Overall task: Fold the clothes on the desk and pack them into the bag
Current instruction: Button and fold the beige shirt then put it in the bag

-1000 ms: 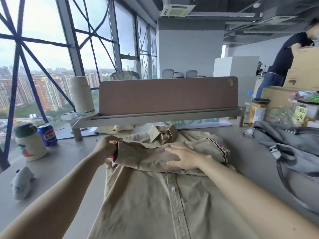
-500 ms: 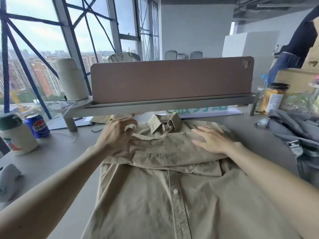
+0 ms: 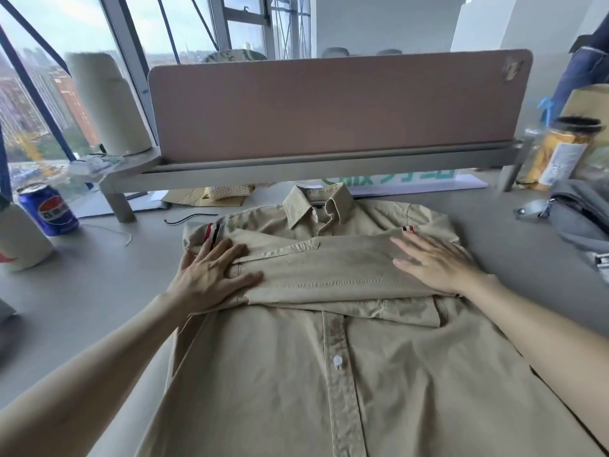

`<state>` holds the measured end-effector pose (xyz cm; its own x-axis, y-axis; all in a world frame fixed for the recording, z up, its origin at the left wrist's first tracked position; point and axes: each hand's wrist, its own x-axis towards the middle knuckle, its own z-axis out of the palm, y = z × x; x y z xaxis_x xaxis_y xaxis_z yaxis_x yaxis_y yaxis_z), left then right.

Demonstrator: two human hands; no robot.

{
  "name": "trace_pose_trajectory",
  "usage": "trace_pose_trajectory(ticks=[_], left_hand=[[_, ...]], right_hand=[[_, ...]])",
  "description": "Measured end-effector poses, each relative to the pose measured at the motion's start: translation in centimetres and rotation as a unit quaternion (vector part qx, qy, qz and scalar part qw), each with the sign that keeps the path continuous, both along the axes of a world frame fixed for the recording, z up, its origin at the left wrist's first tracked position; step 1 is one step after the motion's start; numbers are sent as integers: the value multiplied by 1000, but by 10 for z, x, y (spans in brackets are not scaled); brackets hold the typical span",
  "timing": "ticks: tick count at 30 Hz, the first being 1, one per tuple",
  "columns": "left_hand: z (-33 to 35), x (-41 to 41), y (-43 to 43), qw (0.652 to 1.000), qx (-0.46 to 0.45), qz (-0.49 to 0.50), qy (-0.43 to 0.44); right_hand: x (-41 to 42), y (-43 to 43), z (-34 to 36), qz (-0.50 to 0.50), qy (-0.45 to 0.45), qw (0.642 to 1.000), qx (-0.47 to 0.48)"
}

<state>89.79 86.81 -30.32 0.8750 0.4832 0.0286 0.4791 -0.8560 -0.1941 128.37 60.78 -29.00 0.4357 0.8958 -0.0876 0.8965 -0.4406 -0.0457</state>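
A beige button-up shirt lies face up on the grey desk, collar toward the divider. Both sleeves are folded across its chest, one over the other. My left hand presses flat, fingers spread, on the left end of the folded sleeves beside a striped cuff. On the right end my right hand lies flat too. The grey bag sits at the desk's right edge, only partly in view.
A brown divider panel on a grey shelf rail stands just behind the collar. A blue soda can and a white cup stand at the left. A jar stands at the back right. A thin cord lies left of the shirt.
My left hand has let go of the sleeve it was gripping and now lies flat on it. My right hand has slid right along the folded sleeves. The camera has moved closer.
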Motion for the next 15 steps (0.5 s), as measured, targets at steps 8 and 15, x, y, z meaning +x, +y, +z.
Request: trace_pose_trajectory(ticks=[8, 15], left_hand=[[14, 6, -25, 965, -133, 189, -122], [21, -28, -57, 965, -145, 196, -100]], right_hand=[[-6, -4, 1, -14, -22, 1000, 11], [-18, -42, 6, -4, -65, 997, 29]])
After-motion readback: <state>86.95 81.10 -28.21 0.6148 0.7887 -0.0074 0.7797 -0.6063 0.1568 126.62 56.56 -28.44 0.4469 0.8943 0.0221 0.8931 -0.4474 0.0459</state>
